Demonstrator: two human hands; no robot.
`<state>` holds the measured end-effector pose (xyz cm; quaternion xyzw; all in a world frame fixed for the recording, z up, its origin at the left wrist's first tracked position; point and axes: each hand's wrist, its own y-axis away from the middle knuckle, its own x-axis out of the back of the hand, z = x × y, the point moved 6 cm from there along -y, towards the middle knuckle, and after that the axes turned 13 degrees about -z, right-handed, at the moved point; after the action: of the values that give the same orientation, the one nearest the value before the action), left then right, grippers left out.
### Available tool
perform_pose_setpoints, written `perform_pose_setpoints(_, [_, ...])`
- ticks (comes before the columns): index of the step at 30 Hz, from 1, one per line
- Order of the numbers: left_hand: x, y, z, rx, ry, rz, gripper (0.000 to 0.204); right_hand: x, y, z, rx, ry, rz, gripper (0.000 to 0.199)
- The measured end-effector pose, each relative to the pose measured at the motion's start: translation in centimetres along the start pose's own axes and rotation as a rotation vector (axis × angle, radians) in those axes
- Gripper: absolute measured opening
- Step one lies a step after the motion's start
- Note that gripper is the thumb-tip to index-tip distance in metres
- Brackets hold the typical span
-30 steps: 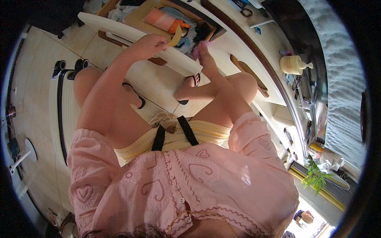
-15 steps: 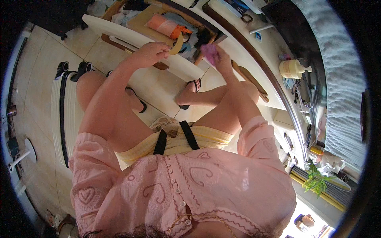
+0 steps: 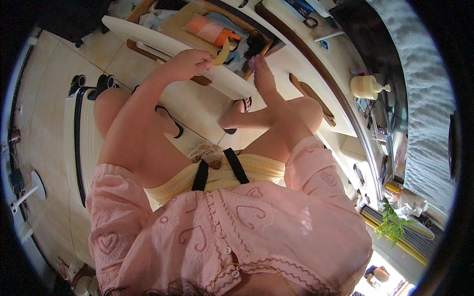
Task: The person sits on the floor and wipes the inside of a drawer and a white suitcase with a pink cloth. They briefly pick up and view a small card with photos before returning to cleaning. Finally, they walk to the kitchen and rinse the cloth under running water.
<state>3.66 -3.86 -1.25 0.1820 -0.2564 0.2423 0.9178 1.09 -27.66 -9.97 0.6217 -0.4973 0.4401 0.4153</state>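
Note:
I am bent over an open cream drawer (image 3: 148,37). My left hand (image 3: 185,64) rests on the drawer's front edge and pinches a curved yellow piece (image 3: 222,52). My right hand (image 3: 260,74) reaches over the same edge, its fingertips closed on a small purple thing (image 3: 252,62). Inside the drawer lie an orange-pink pouch (image 3: 207,29) and a dark tangled item (image 3: 254,43), close to both hands. My pink blouse (image 3: 222,232) fills the lower part of the view.
A white suitcase (image 3: 79,133) with black wheels stands at my left on the tiled floor. My foot in a black sandal (image 3: 237,111) is below the drawer. A cream pump bottle (image 3: 366,86) and a green plant (image 3: 392,224) stand on the counter at right.
Both hands have moved up over the drawer's front edge. The right hand carried the purple thing nearer the drawer's contents; the left hand now pinches the yellow piece.

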Motion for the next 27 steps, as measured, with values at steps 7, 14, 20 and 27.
perform_pose_setpoints(7, [-0.1,-0.3,0.4,-0.021,-0.003,0.033,0.020,-0.7,3.4,-2.1,0.078,-0.514,-0.030,0.054])
perform_pose_setpoints(14, [-0.3,0.2,0.5,0.011,0.092,0.099,0.017,-0.1,4.8,-2.7,0.117,-0.597,-0.204,0.049])
perform_pose_setpoints(20, [-0.6,0.2,-0.7,-0.029,0.039,0.075,0.015,5.2,1.5,-1.1,0.173,-0.405,-0.019,0.046])
perform_pose_setpoints(27, [0.1,0.3,0.4,-0.085,-0.031,0.082,0.017,3.3,-3.9,2.3,-0.081,-0.134,-0.026,0.033])
